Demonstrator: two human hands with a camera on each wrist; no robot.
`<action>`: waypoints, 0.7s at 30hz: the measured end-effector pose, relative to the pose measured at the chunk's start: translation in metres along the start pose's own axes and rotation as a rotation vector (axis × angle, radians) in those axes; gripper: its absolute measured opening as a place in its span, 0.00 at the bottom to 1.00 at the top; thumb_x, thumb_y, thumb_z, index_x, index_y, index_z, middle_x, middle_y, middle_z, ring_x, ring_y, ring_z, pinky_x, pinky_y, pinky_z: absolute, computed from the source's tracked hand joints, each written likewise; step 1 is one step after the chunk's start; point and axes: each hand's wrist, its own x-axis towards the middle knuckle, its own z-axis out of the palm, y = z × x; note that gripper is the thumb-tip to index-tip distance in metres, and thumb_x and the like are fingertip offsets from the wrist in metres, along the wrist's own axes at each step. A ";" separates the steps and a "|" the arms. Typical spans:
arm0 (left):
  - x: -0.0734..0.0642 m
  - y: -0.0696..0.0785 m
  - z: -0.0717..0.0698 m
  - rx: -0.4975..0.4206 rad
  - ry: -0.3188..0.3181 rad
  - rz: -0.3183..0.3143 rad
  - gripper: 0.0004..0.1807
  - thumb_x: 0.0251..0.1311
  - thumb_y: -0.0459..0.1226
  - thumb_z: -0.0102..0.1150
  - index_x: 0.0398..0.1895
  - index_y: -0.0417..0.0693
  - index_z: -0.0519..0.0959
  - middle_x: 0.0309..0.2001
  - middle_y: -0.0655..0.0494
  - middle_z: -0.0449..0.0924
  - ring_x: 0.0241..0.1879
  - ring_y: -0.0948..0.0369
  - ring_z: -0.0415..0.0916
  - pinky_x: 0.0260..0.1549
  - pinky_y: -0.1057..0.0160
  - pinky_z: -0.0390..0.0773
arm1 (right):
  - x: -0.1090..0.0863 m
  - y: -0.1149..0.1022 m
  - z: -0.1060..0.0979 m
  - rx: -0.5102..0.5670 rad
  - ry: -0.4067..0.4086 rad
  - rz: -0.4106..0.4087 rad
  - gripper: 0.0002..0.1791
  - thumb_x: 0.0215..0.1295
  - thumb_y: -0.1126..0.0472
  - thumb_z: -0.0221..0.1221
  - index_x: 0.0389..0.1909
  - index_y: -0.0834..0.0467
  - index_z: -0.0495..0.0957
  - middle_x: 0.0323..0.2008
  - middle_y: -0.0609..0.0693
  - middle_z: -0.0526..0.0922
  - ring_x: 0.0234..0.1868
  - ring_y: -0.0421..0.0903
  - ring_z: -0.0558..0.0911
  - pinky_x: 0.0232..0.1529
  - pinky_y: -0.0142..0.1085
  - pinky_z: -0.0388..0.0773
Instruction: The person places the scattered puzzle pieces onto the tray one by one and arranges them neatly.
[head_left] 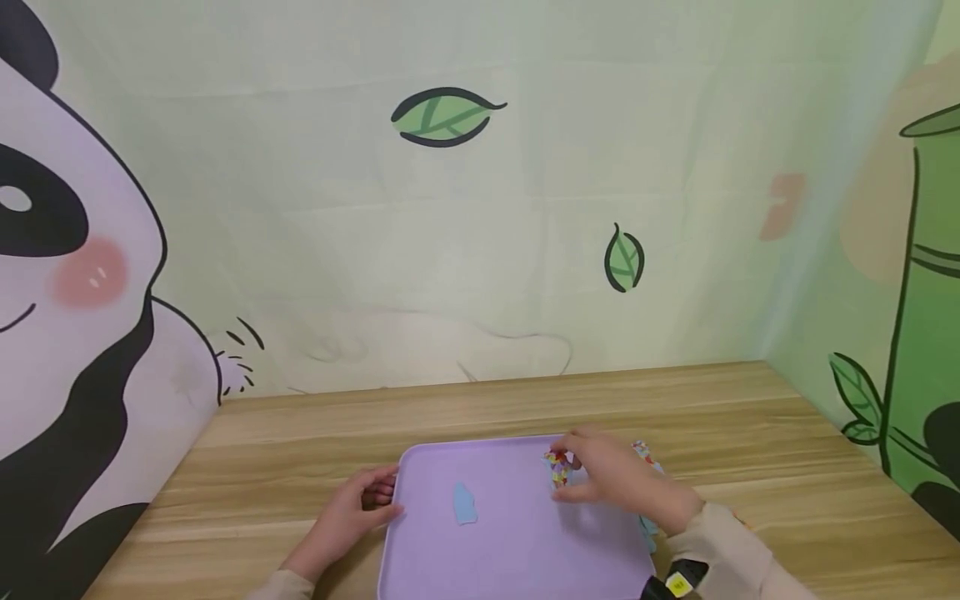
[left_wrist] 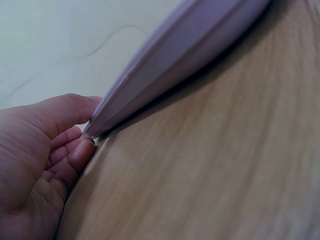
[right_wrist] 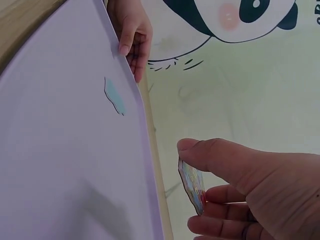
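Observation:
A lilac tray (head_left: 510,550) lies on the wooden table. My left hand (head_left: 352,508) is at its left rim; in the left wrist view the thumb and fingertips pinch the tray's edge (left_wrist: 150,70). Over the tray's far right part, my right hand (head_left: 615,475) holds a small flat puzzle piece (head_left: 558,468) with a colourful flowery print. The right wrist view shows this piece (right_wrist: 191,182) between thumb and fingers, tilted on edge and raised above the tray. A pale blue puzzle piece (head_left: 464,503) lies flat on the tray's left half.
More pieces lie beside the tray's right edge, among them a flowery one (head_left: 642,451) and a blue one (head_left: 648,535), partly hidden by my right arm. Behind the wooden table (head_left: 480,400) stands a wall covering (head_left: 525,275) printed with leaves and a panda.

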 end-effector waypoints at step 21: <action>0.000 -0.001 0.001 0.001 0.004 0.011 0.31 0.51 0.29 0.68 0.59 0.27 0.70 0.46 0.39 0.78 0.41 0.67 0.76 0.44 0.73 0.81 | 0.029 -0.025 0.035 0.052 -0.052 -0.079 0.28 0.48 0.51 0.72 0.47 0.63 0.79 0.35 0.47 0.74 0.31 0.35 0.70 0.34 0.27 0.74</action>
